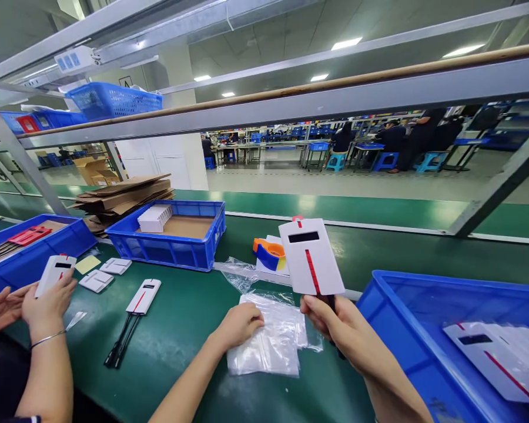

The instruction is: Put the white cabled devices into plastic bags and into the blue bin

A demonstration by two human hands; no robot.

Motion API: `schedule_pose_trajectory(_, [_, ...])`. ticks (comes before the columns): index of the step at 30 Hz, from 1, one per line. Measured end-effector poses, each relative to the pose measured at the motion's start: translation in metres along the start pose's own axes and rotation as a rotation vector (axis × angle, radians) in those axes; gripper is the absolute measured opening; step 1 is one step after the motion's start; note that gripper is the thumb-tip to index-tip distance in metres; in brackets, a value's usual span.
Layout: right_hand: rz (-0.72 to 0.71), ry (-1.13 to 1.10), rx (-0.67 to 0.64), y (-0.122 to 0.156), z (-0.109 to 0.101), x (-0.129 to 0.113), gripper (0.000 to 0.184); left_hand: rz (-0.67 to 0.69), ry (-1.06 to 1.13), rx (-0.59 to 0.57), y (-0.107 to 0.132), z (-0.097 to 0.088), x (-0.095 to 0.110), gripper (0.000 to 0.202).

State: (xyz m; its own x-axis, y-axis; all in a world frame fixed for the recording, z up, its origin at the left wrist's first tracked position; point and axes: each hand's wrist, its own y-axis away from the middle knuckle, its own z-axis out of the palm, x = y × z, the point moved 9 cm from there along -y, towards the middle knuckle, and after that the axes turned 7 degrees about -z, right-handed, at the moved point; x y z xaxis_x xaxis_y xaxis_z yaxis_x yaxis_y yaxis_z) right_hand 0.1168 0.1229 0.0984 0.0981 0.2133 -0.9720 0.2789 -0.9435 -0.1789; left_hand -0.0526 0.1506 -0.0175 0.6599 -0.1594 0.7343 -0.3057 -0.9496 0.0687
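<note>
My right hand (350, 332) is closed around the lower end of a white flat device (328, 255) and holds it upright above the table. The device has a black window, a red stripe and dark leads partly hidden by my fingers. My left hand (240, 323) rests at the left edge of a stack of clear plastic bags (268, 355), its fingers curled and pinching at the top bag. Another white device (144, 295) with black cables lies on the green table to the left.
A blue bin (405, 341) with bagged devices (489, 355) stands at right. Behind are a blue tray (158, 249), an orange and blue tape dispenser (270, 254) and flattened cardboard (123, 197). At left, a co-worker's hands (48, 302) hold a similar device near white covers (96, 281).
</note>
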Motion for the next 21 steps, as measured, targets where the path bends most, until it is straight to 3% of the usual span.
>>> schedule_pose_trajectory(5, [-0.028, 0.096, 0.028, -0.013, -0.001, 0.005, 0.042, -0.030, 0.250, 0.024, 0.035, -0.040, 0.015, 0.025])
schedule_pose_trajectory(10, [-0.003, 0.072, -0.062, -0.025, 0.028, 0.017, 0.045, -0.094, 0.412, 0.037, 0.069, -0.069, 0.031, 0.026])
schedule_pose_trajectory(13, [0.012, 0.048, -0.179, -0.020, 0.052, 0.017, 0.049, -0.140, 0.456, 0.049, 0.083, -0.078, 0.036, 0.025])
schedule_pose_trajectory(16, [0.013, 0.028, -0.252, -0.013, 0.069, 0.014, 0.038, -0.162, 0.427, 0.065, 0.091, -0.083, 0.035, 0.024])
schedule_pose_trajectory(19, [-0.007, 0.006, -0.258, -0.009, 0.078, 0.012, 0.038, -0.155, 0.383, 0.061, 0.093, -0.081, 0.033, 0.024])
schedule_pose_trajectory(21, [-0.015, -0.008, -0.236, -0.010, 0.080, 0.014, 0.038, -0.123, 0.329, 0.120, 0.095, -0.082, 0.034, 0.022])
